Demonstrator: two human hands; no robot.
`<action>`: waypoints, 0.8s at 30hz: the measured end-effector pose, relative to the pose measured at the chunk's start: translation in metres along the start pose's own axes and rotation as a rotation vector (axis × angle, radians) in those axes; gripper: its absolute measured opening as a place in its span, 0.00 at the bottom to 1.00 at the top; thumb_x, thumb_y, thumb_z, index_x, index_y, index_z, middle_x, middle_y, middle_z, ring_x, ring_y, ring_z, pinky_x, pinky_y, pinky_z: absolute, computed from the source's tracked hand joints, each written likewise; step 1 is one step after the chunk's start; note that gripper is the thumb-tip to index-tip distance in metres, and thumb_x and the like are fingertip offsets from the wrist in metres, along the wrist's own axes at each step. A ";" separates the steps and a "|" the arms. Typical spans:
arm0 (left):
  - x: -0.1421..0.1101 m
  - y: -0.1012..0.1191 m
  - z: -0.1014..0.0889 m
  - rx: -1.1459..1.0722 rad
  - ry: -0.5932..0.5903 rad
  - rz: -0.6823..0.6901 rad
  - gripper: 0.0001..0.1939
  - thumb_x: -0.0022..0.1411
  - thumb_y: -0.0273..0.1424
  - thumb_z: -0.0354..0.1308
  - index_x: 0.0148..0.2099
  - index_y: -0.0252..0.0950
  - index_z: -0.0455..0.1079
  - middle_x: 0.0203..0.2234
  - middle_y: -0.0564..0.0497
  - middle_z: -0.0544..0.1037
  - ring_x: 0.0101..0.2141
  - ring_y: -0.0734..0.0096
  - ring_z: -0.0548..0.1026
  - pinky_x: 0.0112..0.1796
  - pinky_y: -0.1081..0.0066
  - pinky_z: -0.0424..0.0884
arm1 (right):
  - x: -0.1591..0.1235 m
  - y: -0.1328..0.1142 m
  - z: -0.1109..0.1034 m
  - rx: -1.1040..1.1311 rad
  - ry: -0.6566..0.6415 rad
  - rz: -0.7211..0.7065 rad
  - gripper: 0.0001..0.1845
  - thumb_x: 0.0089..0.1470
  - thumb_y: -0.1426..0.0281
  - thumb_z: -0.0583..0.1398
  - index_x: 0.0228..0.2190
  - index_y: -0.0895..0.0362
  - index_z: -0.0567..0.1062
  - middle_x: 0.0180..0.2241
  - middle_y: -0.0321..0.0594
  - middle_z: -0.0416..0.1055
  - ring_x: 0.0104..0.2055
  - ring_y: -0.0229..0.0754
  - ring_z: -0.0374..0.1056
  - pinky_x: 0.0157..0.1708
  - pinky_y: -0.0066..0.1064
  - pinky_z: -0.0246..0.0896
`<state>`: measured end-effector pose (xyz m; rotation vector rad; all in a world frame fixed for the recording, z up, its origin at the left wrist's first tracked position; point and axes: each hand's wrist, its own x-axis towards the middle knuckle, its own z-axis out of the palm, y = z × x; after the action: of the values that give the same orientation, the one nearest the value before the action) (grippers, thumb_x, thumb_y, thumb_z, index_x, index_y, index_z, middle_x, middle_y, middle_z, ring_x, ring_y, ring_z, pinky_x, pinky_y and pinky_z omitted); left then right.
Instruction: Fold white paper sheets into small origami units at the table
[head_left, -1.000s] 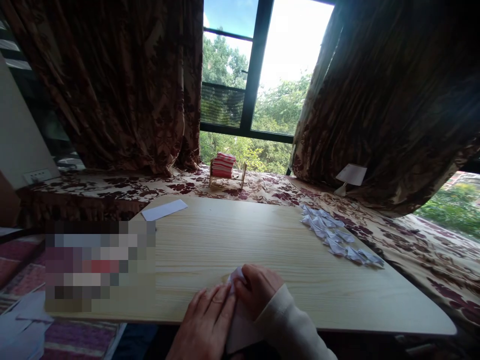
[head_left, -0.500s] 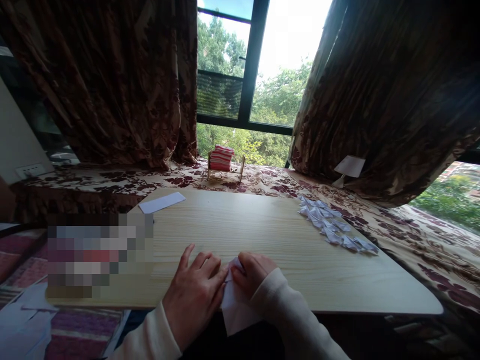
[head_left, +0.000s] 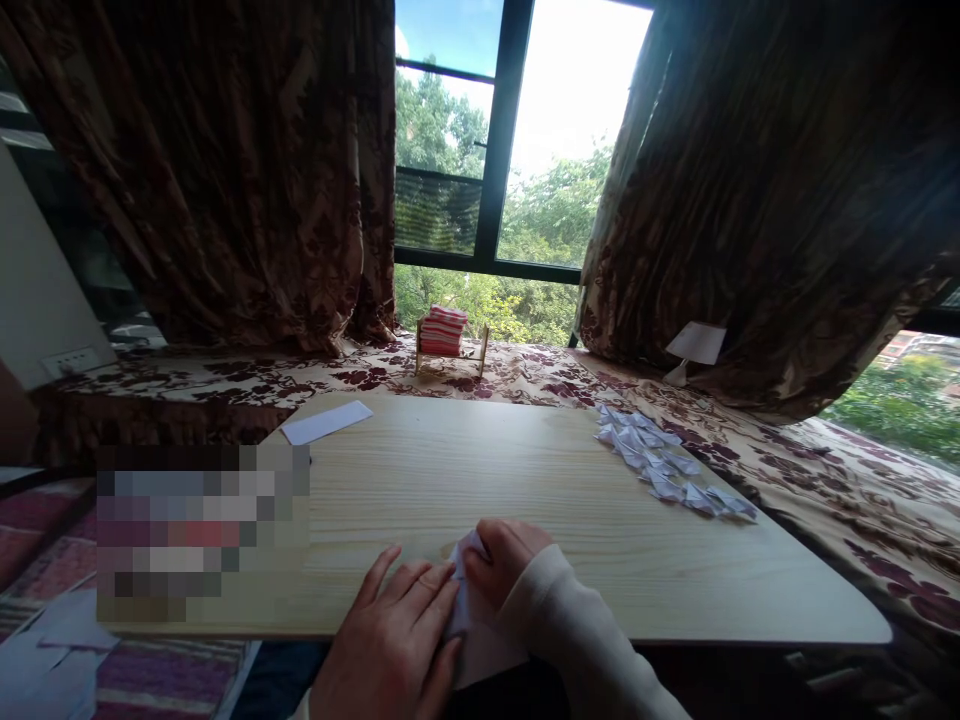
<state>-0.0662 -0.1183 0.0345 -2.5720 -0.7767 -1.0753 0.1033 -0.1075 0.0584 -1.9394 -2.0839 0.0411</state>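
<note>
A white sheet of paper (head_left: 487,652), partly folded, lies at the table's front edge, its lower end hanging over. My right hand (head_left: 514,555) is closed in a pinch on its upper right side, thumb and curled fingers near the top corner. My left hand (head_left: 397,630) lies on its left side, fingers stretched out and fingertips touching the paper, thumb apart lower down. Part of the sheet is hidden under both hands.
Several folded white paper pieces (head_left: 652,455) lie along the right side of the wooden table (head_left: 750,590). A white paper strip (head_left: 328,422) sits at the far left. Beyond stand a small rack with red-striped cloths (head_left: 443,332) and a white lamp (head_left: 697,343). A blurred patch covers the left end.
My left hand has slid down toward me along the paper, fingers flatter on it. The right hand keeps its pinch. The view has tilted up slightly.
</note>
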 end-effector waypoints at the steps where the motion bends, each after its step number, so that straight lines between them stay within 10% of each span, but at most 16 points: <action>1: -0.001 0.000 0.003 0.000 -0.011 0.005 0.17 0.58 0.33 0.46 0.49 0.38 0.66 0.42 0.51 0.75 0.42 0.68 0.68 0.52 0.61 0.52 | 0.001 0.002 -0.003 0.042 -0.031 -0.007 0.11 0.49 0.65 0.56 0.20 0.57 0.73 0.20 0.36 0.70 0.21 0.35 0.60 0.21 0.27 0.45; 9: 0.003 -0.002 -0.003 -0.067 -0.140 -0.035 0.18 0.57 0.31 0.49 0.50 0.40 0.64 0.45 0.53 0.73 0.44 0.68 0.67 0.54 0.59 0.44 | -0.004 0.022 -0.019 0.422 -0.164 -0.162 0.18 0.55 0.67 0.49 0.22 0.58 0.73 0.19 0.34 0.69 0.21 0.33 0.59 0.22 0.23 0.50; 24: 0.002 -0.003 -0.003 -0.034 -0.234 -0.071 0.20 0.55 0.32 0.51 0.51 0.37 0.63 0.46 0.49 0.71 0.46 0.63 0.64 0.54 0.56 0.43 | -0.009 0.011 -0.024 0.344 -0.258 -0.169 0.23 0.43 0.79 0.50 0.37 0.52 0.76 0.32 0.37 0.76 0.34 0.38 0.69 0.35 0.25 0.59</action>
<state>-0.0681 -0.1165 0.0385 -2.7512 -0.9180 -0.8211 0.1202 -0.1197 0.0774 -1.6179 -2.2139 0.6012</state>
